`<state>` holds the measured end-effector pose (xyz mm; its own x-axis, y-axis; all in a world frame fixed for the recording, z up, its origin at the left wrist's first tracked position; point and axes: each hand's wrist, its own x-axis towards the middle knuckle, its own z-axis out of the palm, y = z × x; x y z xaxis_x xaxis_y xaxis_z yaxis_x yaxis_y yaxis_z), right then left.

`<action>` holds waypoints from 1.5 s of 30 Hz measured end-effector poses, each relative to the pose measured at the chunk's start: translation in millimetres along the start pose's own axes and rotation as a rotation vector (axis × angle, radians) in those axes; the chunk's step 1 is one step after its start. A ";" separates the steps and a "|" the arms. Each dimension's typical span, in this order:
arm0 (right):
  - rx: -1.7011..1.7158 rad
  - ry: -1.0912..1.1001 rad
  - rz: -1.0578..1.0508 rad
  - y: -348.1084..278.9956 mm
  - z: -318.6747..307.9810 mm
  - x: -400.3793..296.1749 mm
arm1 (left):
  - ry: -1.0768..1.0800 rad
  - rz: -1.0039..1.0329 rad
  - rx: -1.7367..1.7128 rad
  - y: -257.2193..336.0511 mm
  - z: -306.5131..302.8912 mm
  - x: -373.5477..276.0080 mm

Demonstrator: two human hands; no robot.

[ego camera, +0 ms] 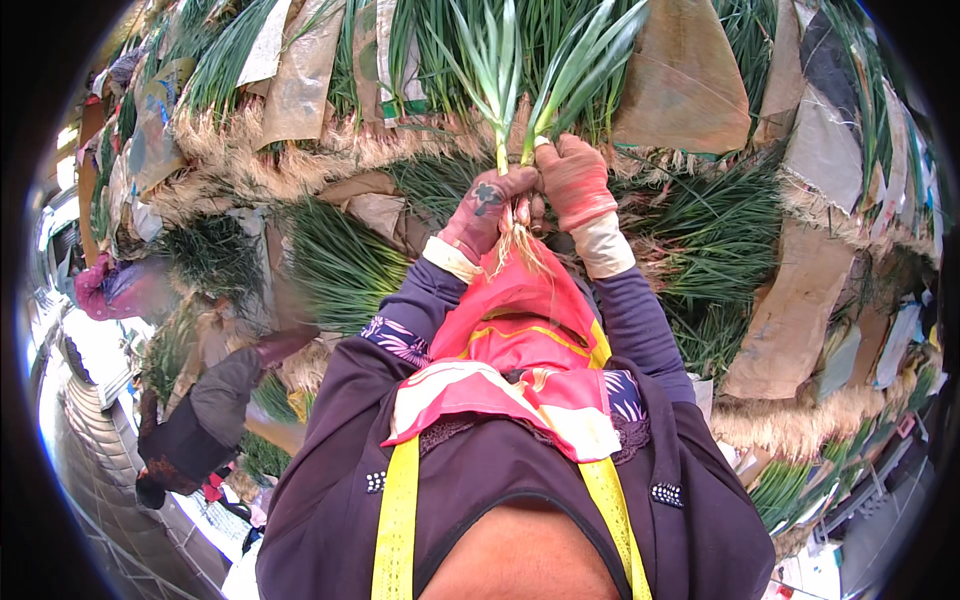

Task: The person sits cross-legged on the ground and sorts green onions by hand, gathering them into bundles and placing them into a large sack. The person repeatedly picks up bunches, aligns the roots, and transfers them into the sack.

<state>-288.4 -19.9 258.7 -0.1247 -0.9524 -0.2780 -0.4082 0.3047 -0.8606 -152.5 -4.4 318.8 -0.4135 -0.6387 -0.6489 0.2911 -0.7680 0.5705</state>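
My left hand (487, 204), in a stained pinkish glove with a dark flower mark, closes around a green onion plant (495, 90) with pale green leaves. Beside it my right hand (577, 182), in a reddish glove with a cream cuff, grips a second green onion plant (566, 86) at its stem. The two hands nearly touch. Below them hang reddish bulbs (517, 214) with pale stringy roots (521, 247), over the red apron (495, 315) on my lap. Which bulb belongs to which plant cannot be told.
A long row of green onions, roots facing me (247, 150), lies ahead under brown sheets (682, 82). Loose heaps lie at left (341, 262) and right (712, 232). Two other people work at left, one in a dark vest (202, 420), one in purplish clothing (124, 289).
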 end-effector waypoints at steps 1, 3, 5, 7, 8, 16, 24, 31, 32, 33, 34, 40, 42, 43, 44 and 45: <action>-0.279 0.045 -0.194 4.2 -0.6 1.2 | 0.074 0.054 0.158 1.7 0.1 -1.8; -0.381 0.119 0.050 13.7 -4.2 3.8 | 0.038 0.073 0.336 6.0 -3.8 -9.7; -0.660 -0.244 0.286 23.6 -10.0 -1.7 | 0.096 0.073 0.355 11.5 -11.8 -13.6; -0.683 -0.808 0.419 30.5 -11.3 -14.5 | 0.141 0.084 0.346 12.6 -22.9 -18.9; -0.491 -0.844 0.685 31.7 -10.1 -20.3 | 0.164 0.091 0.339 12.4 -28.9 -20.0; 0.386 -0.390 0.448 -43.5 54.2 -19.3 | 0.128 0.016 0.426 6.0 -68.7 -41.6; 0.308 -0.728 0.220 -152.1 111.0 -63.3 | -0.082 0.007 -0.317 24.3 -133.4 -141.9; -0.281 -0.799 -0.126 -164.2 133.9 -59.1 | 0.273 0.119 -0.422 13.1 -132.6 -150.7; -0.202 -0.867 -0.032 -160.2 132.9 -59.1 | 0.294 0.126 -0.398 10.2 -127.8 -148.8; -0.312 -0.832 -0.118 -155.5 131.3 -58.5 | 0.337 0.128 -0.384 6.6 -121.6 -147.6; -0.412 -0.817 -0.195 -150.4 129.3 -58.5 | 0.390 0.141 -0.395 1.8 -112.9 -144.3; -0.665 -0.674 -0.155 -87.6 87.2 -24.9 | 0.551 0.250 -0.218 -13.4 -54.3 -119.5; -0.685 -0.654 -0.044 -45.5 55.6 -11.6 | 0.568 0.311 -0.181 -12.9 -41.9 -113.1; -0.741 -0.598 -0.051 -22.9 42.2 -8.4 | 0.574 0.359 -0.206 -12.1 -38.5 -109.1; -0.781 -0.655 -0.060 -0.4 30.6 -5.8 | 0.578 0.426 -0.235 -10.8 -37.6 -105.2; -0.841 -0.712 -0.044 20.2 22.0 -6.3 | 0.568 0.469 -0.253 -9.8 -38.4 -102.2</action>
<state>-275.9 -7.6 233.6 0.3445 -0.6585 -0.6691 -0.9183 -0.0884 -0.3858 -80.0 66.5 360.3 0.2869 -0.7734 -0.5653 0.5425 -0.3552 0.7613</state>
